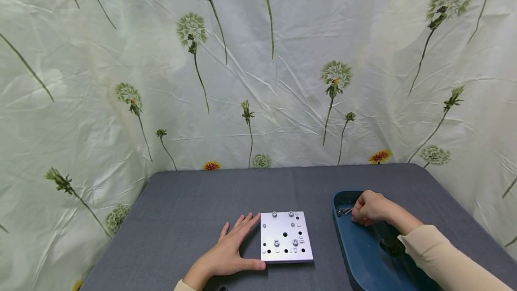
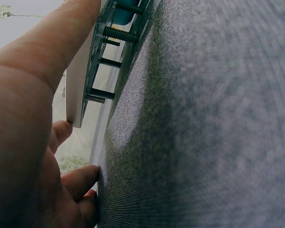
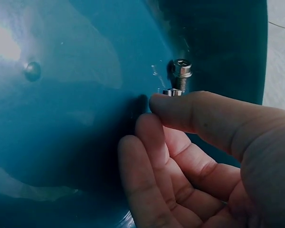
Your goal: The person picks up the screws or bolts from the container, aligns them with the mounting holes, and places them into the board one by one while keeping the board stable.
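A silver metal plate point(image 1: 284, 248) with holes and several socket-head screws point(image 1: 276, 243) lies in front of me on the table. My left hand point(image 1: 230, 253) spans its left side, fingers spread, thumb at the near corner and index finger at the far one. Threaded shanks point(image 2: 121, 34) stick out below the plate in the left wrist view. Inside a blue tray point(image 1: 345, 255) my right hand point(image 1: 371, 208) has its fingers curled beside a few loose screws point(image 1: 344, 211). One screw point(image 3: 182, 71) shows beyond the thumb; I cannot tell whether the fingertips pinch another.
The dark grey cloth-covered table point(image 1: 226, 192) ends at a hanging floral curtain point(image 1: 250, 80). The tray's raised rim point(image 1: 337, 232) stands a little right of the plate. A small black object point(image 1: 223, 288) peeks in at the bottom edge.
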The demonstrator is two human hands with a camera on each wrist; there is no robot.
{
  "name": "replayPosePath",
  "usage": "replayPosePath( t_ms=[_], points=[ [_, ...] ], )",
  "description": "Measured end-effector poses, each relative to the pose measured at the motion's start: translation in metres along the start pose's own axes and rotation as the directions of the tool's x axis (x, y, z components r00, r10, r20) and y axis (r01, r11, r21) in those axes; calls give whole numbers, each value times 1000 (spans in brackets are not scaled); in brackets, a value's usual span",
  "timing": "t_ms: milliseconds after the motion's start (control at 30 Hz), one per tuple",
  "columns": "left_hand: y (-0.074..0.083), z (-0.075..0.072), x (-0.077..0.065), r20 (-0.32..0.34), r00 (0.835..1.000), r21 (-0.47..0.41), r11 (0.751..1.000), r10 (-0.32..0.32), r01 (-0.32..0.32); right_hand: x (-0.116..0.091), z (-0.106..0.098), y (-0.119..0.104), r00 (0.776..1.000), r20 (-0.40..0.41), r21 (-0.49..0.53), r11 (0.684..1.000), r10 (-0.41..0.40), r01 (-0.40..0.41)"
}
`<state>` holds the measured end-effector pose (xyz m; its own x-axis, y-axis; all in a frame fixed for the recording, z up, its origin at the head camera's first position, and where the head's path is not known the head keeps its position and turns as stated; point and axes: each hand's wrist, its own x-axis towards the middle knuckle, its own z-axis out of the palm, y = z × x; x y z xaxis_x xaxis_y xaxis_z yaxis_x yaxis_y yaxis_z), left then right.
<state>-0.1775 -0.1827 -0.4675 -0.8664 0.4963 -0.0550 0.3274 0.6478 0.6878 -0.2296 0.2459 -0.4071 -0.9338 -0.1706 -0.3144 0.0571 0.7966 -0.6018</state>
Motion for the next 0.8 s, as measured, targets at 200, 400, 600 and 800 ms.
replayPosePath(
  t_ms=[200, 400, 600, 800],
  points=[
    [-1, 0, 1, 0, 1000, -2, 1000, 1, -1, 2, 4, -2, 999, -32, -35, 999, 36, -37],
    [-2, 0, 1, -1, 1000, 1, 1000, 9, -9, 1, 7, -5, 997, -63, -82, 995, 47, -52],
    [-3, 1, 1, -1, 1000, 0, 1000, 1, -1, 0, 9, -6, 996, -87, -98, 994, 37, -45],
    [-2, 1, 1, 3, 1000, -6, 1000, -8, 8, -2, 9, -6, 994, -108, -119, 992, 20, -33]
  ],
)
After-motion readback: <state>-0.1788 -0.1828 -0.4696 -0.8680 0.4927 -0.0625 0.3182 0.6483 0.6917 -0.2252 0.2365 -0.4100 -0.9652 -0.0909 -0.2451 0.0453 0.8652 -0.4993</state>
